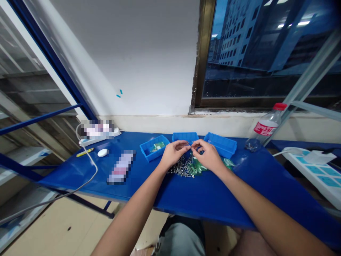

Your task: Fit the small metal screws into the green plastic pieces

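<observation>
My left hand (pixel 175 152) and my right hand (pixel 206 153) meet fingertip to fingertip over the blue table, both closed in a pinch. Between them shows a small thin metal pin (pixel 189 143), partly hidden by the fingers. Below lies a loose pile of silvery metal pins (pixel 182 168), rivet-like in shape. Beside the pile, under my right hand, are crumpled green translucent plastic pieces (pixel 199 168). Three blue bins stand behind my hands: the left bin (pixel 149 157) holds a few green and metal bits, the middle bin (pixel 185 135) is partly covered, and the right bin (pixel 226 145) is angled.
A clear bottle (pixel 265 129) with a red cap stands at the back right. On the left lie a blurred-out flat object (pixel 121 168), a white oval object (pixel 102 153), a yellow cutter (pixel 85 152) and a power strip (pixel 106 137) with its cable (pixel 92 177) crossing the table's edge.
</observation>
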{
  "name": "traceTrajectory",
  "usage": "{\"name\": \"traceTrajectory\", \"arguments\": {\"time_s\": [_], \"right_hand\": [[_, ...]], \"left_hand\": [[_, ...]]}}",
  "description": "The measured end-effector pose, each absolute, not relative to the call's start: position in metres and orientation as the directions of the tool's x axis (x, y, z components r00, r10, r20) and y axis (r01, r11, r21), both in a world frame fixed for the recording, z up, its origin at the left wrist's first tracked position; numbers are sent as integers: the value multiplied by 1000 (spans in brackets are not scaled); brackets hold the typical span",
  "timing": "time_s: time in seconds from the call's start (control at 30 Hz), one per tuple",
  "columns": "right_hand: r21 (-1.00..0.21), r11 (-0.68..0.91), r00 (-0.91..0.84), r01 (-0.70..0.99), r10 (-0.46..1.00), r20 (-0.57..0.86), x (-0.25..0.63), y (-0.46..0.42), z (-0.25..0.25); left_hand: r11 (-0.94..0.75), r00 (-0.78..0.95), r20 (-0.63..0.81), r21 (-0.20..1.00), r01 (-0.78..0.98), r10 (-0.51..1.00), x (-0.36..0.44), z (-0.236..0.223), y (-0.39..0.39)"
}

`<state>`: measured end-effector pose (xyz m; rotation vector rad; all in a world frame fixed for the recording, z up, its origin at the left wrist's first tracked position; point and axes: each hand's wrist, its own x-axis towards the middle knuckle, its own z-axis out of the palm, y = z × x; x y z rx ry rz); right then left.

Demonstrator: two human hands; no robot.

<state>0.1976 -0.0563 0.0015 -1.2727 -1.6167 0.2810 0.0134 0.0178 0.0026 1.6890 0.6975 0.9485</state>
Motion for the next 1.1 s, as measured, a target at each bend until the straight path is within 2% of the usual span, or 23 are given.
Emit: {"name": "traceTrajectory", "arguments": {"time_s": [0.13, 0.33, 0.47, 0.57, 0.7, 0.87, 1.0, 1.1], "right_hand": [[-690, 415, 64, 593, 830, 554, 196, -57, 3], [-682, 410, 88, 605, 817, 569, 194, -60, 6], [-675, 453, 137, 583, 764, 631, 195, -61, 8], [-620, 485, 72, 617, 749, 658, 198, -61, 8], [-551, 488, -18, 677, 759, 651, 201, -58, 5], [-520, 453, -13, 724, 763, 646, 203, -56, -2], [-449, 461, -57, 765, 744, 666, 205, -55, -4], [-472, 464, -65, 749, 761, 646, 206, -52, -6]], "left_hand": [[-379, 557, 288, 924, 52, 779, 12, 4, 17], [-331, 504, 291, 943, -9, 813, 14, -2, 22], [-440, 515, 324, 890, 119, 794, 11, 1, 19], [-499, 508, 347, 844, 197, 788, 9, 6, 17], [-507, 499, 367, 843, 180, 785, 9, 7, 18], [-598, 497, 446, 776, 199, 744, 9, 7, 17], [-648, 518, 470, 725, 235, 714, 9, 9, 15], [-652, 534, 462, 717, 245, 708, 10, 10, 14]]}}
